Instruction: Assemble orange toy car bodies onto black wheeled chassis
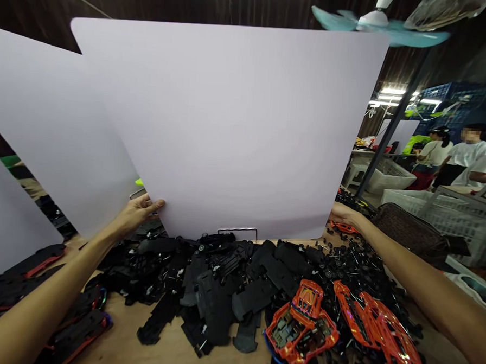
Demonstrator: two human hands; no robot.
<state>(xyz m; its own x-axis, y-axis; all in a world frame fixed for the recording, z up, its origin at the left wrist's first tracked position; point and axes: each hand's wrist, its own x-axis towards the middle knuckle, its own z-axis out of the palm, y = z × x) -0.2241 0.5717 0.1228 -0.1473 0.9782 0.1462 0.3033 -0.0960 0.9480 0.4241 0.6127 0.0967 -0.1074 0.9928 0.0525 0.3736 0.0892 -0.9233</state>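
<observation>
A large white board (237, 127) with rounded corners stands nearly upright across the table in front of me. My left hand (143, 208) grips its lower left edge, with the thumb on the front face. At the lower right edge, my right hand (341, 213) holds the board, its fingertips hidden behind it. A thin metal wire bracket (237, 230) shows against the board's bottom edge. Below it lies a heap of black plastic toy car chassis (216, 300). Orange toy car bodies (300, 331) rest at the front right.
More white boards (38, 122) stand to the left. Black wheels on axles (356, 269) are piled at the right, beside a dark woven bag (407, 228). Toy cars (76, 336) lie at the front left. Co-workers (468, 150), white crates (390, 176) and a fan (375, 23) are farther back.
</observation>
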